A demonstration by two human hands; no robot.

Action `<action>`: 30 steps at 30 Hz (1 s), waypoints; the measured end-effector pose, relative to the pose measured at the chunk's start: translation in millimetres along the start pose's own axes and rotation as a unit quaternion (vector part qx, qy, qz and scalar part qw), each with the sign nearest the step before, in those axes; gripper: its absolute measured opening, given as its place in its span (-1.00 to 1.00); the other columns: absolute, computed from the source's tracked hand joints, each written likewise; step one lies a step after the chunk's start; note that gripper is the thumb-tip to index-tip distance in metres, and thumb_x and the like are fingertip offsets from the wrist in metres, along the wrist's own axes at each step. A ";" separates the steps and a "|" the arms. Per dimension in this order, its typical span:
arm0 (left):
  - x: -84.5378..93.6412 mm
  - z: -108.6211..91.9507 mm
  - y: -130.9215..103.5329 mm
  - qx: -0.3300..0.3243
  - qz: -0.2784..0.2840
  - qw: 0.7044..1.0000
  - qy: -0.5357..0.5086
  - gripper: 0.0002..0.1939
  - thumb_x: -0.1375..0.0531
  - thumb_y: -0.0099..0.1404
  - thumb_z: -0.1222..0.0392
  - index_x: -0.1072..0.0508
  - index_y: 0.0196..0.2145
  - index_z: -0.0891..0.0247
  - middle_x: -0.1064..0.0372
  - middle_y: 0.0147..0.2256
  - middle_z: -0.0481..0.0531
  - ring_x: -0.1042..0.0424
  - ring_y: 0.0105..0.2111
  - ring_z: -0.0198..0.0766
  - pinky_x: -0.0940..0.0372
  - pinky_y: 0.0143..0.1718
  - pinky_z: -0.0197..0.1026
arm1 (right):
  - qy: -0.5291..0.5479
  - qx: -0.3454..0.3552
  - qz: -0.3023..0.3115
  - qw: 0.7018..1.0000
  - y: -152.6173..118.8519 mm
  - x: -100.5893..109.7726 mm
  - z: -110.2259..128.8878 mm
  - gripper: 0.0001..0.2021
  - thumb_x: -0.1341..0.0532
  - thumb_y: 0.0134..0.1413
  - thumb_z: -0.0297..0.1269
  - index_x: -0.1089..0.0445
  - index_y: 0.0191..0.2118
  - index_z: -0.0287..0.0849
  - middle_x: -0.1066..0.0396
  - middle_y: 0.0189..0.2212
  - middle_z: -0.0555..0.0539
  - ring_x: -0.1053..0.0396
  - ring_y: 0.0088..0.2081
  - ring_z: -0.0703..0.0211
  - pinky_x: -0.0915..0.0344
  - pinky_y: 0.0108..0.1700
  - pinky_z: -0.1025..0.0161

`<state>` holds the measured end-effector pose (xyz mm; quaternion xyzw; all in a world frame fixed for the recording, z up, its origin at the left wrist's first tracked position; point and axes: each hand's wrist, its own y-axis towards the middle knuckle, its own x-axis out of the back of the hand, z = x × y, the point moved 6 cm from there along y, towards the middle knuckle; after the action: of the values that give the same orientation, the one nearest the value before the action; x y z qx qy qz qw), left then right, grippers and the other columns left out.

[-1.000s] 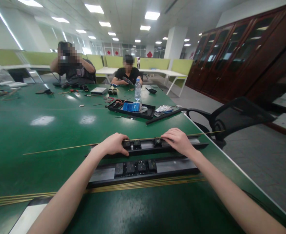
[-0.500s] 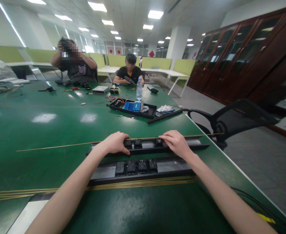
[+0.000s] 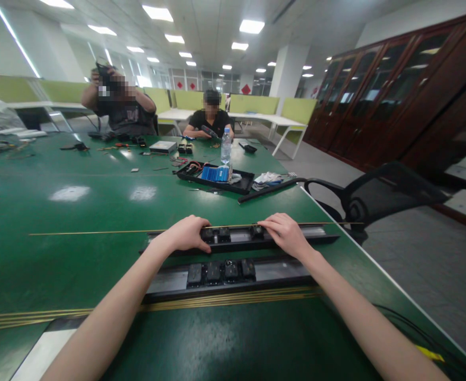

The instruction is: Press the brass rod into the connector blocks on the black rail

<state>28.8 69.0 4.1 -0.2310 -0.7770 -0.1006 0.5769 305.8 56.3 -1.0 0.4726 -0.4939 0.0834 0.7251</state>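
Note:
A long thin brass rod (image 3: 109,232) runs across the far edge of the farther black channel (image 3: 238,246), which holds several dark blocks (image 3: 224,234). My left hand (image 3: 187,233) spans that channel, thumb at the near wall and fingers over the far side by the rod. At the rod, just above the rightmost block (image 3: 257,230), the fingertips of my right hand (image 3: 282,230) are pinched together. A second black channel (image 3: 284,269) lies nearer to me, with several square dark blocks (image 3: 213,271) in its silvery bed.
More brass rods (image 3: 233,301) lie along the near channel. Beyond are a black tray (image 3: 240,185) with a blue item, a bottle (image 3: 225,146), gloves (image 3: 267,180) and a black strip (image 3: 270,191). An office chair (image 3: 391,190) stands right. Two people sit across the table.
The brass rod's left end has risen slightly and its right end dropped a little, so it lies more level. Both hands keep their places.

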 end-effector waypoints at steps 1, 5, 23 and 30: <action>0.2 -0.2 -0.1 0.000 0.000 1.000 0.000 -0.37 -0.42 -0.09 -0.13 -0.58 -0.07 0.21 -0.60 -0.16 0.12 -0.55 -0.20 -0.02 -0.33 -0.24 -0.18 | 0.000 0.000 0.000 1.000 0.0 0.2 0.1 -0.71 -0.06 0.34 -0.37 -0.51 -0.01 -0.06 -0.53 -0.24 -0.12 -0.39 -0.20 0.03 -0.31 -0.11 0.01; 0.5 -0.3 -0.5 0.003 -0.005 1.000 0.007 -0.34 -0.42 -0.10 -0.15 -0.57 -0.06 0.22 -0.60 -0.16 0.14 -0.54 -0.19 0.01 -0.33 -0.24 -0.17 | 0.001 -0.003 0.002 1.000 0.0 0.8 0.6 -0.71 -0.06 0.34 -0.38 -0.51 -0.02 -0.07 -0.54 -0.23 -0.13 -0.39 -0.20 0.03 -0.30 -0.11 0.01; -0.7 0.9 0.0 -0.005 -0.001 1.000 -0.014 -0.37 -0.43 -0.09 -0.12 -0.57 -0.07 0.22 -0.60 -0.16 0.12 -0.55 -0.21 -0.03 -0.33 -0.23 -0.19 | -0.009 -0.011 0.012 1.000 -1.0 -1.1 -1.8 -0.73 -0.08 0.34 -0.40 -0.50 -0.03 -0.11 -0.53 -0.24 -0.11 -0.40 -0.20 0.06 -0.29 -0.10 0.06; -0.5 0.9 -0.6 -0.004 -0.002 1.000 -0.018 -0.36 -0.42 -0.09 -0.11 -0.57 -0.06 0.23 -0.60 -0.16 0.11 -0.55 -0.20 -0.04 -0.34 -0.22 -0.20 | -0.018 -0.018 0.016 1.000 -5.0 -0.3 -7.2 -0.76 -0.09 0.35 -0.38 -0.50 -0.04 -0.15 -0.55 -0.23 -0.11 -0.40 -0.19 0.08 -0.27 -0.11 0.08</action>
<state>27.9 68.7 3.5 -0.2338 -0.7871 -0.1008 0.5618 313.1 59.3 -4.7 0.4526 -0.5157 0.0780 0.7232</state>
